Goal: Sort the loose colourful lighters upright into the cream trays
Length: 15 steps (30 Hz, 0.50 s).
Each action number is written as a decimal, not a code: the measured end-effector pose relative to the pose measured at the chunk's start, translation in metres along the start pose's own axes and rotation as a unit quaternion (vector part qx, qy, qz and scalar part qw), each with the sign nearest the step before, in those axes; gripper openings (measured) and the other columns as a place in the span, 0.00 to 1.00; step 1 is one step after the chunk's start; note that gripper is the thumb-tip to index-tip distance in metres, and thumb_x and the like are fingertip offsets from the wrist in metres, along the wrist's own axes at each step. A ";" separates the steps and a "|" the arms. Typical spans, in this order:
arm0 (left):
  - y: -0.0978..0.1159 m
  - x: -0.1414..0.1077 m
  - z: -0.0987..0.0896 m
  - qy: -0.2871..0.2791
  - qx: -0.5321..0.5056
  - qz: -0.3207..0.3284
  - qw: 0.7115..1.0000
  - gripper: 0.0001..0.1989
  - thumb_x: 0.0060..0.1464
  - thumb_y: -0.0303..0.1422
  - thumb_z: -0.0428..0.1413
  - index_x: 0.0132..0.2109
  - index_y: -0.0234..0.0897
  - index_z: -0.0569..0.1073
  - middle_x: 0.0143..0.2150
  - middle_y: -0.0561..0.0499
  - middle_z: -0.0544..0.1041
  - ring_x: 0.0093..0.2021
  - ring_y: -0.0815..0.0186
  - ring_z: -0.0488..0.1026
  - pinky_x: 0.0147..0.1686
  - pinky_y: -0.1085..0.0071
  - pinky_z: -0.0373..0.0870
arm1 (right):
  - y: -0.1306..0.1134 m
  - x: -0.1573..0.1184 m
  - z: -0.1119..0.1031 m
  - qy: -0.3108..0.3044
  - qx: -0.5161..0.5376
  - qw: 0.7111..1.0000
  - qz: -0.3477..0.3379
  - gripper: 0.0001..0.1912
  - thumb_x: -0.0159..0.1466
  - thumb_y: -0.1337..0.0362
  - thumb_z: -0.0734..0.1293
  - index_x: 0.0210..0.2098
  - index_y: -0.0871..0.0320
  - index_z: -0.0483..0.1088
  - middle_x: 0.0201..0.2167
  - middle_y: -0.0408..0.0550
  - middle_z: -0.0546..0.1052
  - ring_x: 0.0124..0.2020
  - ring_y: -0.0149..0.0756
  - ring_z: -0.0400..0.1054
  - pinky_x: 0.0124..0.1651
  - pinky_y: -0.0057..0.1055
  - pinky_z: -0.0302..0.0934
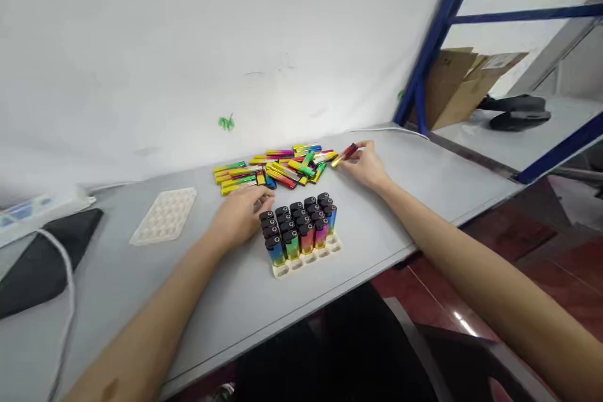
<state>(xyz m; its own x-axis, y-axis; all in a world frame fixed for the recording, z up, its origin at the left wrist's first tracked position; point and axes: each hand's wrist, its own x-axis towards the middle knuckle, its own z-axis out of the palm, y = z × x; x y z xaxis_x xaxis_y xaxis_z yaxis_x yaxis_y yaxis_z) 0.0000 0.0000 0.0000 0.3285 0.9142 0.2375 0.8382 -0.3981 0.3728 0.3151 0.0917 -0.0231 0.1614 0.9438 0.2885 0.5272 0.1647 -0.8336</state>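
Observation:
Shiny multicoloured lighters with black tops stand upright in rows in a cream holed tray (308, 259); the front row of holes shows bare. My left hand (242, 215) is at the tray's back left corner, fingers bent, with a gap between thumb and forefinger. Its thumb is close to the black-topped lighters (273, 245); whether it touches them I cannot tell. My right hand (366, 166) pinches one red and gold lighter (345, 155) at the right end of a loose pile of lighters (282, 171). The pile lies behind the tray, against the wall.
Another cream holed tray (164, 217) lies flat on the grey table (377, 232), left of my left hand. Farther left are a white power strip (44, 210), a cable (70, 289) and a dark flat object (42, 270). A blue metal frame (426, 56) rises at the right.

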 end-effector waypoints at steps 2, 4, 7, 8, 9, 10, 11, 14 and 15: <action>0.002 0.001 0.000 0.001 0.001 0.000 1.000 0.18 0.64 0.42 0.46 0.46 0.39 0.76 0.46 0.46 0.80 0.47 0.56 0.75 0.50 0.58 0.69 | -0.001 0.002 0.001 0.015 0.037 0.999 -0.023 0.17 0.57 0.66 0.66 0.42 0.54 0.55 0.36 0.47 0.78 0.37 0.38 0.72 0.42 0.35 0.61; 0.004 0.001 0.000 0.002 0.003 -0.001 1.000 0.17 0.64 0.42 0.46 0.45 0.39 0.76 0.45 0.46 0.80 0.47 0.56 0.75 0.50 0.59 0.69 | -0.003 0.003 0.002 0.023 0.038 0.998 -0.035 0.13 0.59 0.66 0.64 0.42 0.54 0.57 0.35 0.46 0.77 0.36 0.37 0.71 0.42 0.35 0.61; 0.006 0.001 -0.001 0.004 0.006 -0.001 1.000 0.16 0.63 0.41 0.47 0.44 0.40 0.76 0.43 0.47 0.80 0.45 0.57 0.75 0.48 0.60 0.70 | -0.007 0.000 0.003 0.024 -0.028 0.999 -0.032 0.09 0.60 0.65 0.64 0.40 0.55 0.62 0.34 0.47 0.75 0.35 0.38 0.69 0.41 0.35 0.60; 0.005 0.000 -0.001 0.004 0.007 -0.001 1.000 0.16 0.63 0.41 0.47 0.44 0.40 0.76 0.42 0.47 0.80 0.44 0.57 0.75 0.47 0.60 0.70 | -0.008 -0.001 0.004 0.015 -0.050 0.998 -0.031 0.08 0.60 0.65 0.64 0.39 0.56 0.63 0.34 0.48 0.75 0.35 0.39 0.69 0.41 0.35 0.60; 0.004 0.000 -0.001 0.005 0.008 -0.001 1.000 0.16 0.63 0.41 0.47 0.44 0.40 0.76 0.42 0.47 0.80 0.44 0.57 0.75 0.46 0.60 0.70 | -0.010 -0.003 0.005 0.003 -0.064 0.997 -0.032 0.08 0.60 0.65 0.63 0.40 0.56 0.64 0.35 0.49 0.76 0.36 0.39 0.68 0.41 0.35 0.60; 0.003 0.000 -0.001 0.005 0.008 0.000 1.000 0.16 0.63 0.41 0.47 0.44 0.39 0.76 0.42 0.47 0.80 0.44 0.57 0.75 0.46 0.60 0.70 | -0.011 -0.005 0.006 -0.013 -0.070 0.997 -0.035 0.08 0.61 0.66 0.63 0.41 0.57 0.65 0.36 0.50 0.76 0.36 0.39 0.68 0.41 0.35 0.60; 0.001 0.000 -0.001 0.006 0.008 0.001 1.000 0.17 0.63 0.42 0.47 0.44 0.39 0.76 0.42 0.47 0.80 0.44 0.57 0.75 0.46 0.60 0.70 | -0.012 -0.007 0.007 -0.029 -0.073 0.996 -0.038 0.10 0.61 0.67 0.62 0.42 0.57 0.66 0.37 0.50 0.77 0.36 0.39 0.69 0.41 0.35 0.60; -0.005 0.000 0.000 0.005 0.009 0.001 1.000 0.17 0.63 0.43 0.46 0.45 0.39 0.76 0.42 0.47 0.80 0.44 0.57 0.75 0.46 0.60 0.70 | -0.015 -0.013 0.008 -0.058 -0.106 0.992 -0.042 0.12 0.62 0.69 0.59 0.44 0.58 0.68 0.37 0.51 0.78 0.37 0.40 0.69 0.41 0.34 0.59; -0.006 0.000 0.000 0.005 0.009 0.001 1.000 0.18 0.63 0.43 0.46 0.45 0.39 0.76 0.42 0.47 0.80 0.44 0.57 0.75 0.46 0.60 0.70 | -0.017 -0.015 0.007 -0.061 -0.120 0.990 -0.042 0.12 0.63 0.68 0.58 0.43 0.58 0.69 0.38 0.51 0.78 0.38 0.40 0.69 0.42 0.34 0.59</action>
<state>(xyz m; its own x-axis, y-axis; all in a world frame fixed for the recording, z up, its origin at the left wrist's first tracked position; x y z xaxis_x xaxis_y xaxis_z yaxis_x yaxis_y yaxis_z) -0.0048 0.0022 -0.0025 0.3261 0.9126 0.2465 0.8449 -0.3983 0.3570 0.2983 0.0771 -0.0166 0.0147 0.9597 0.2808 0.7201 0.1846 -0.6689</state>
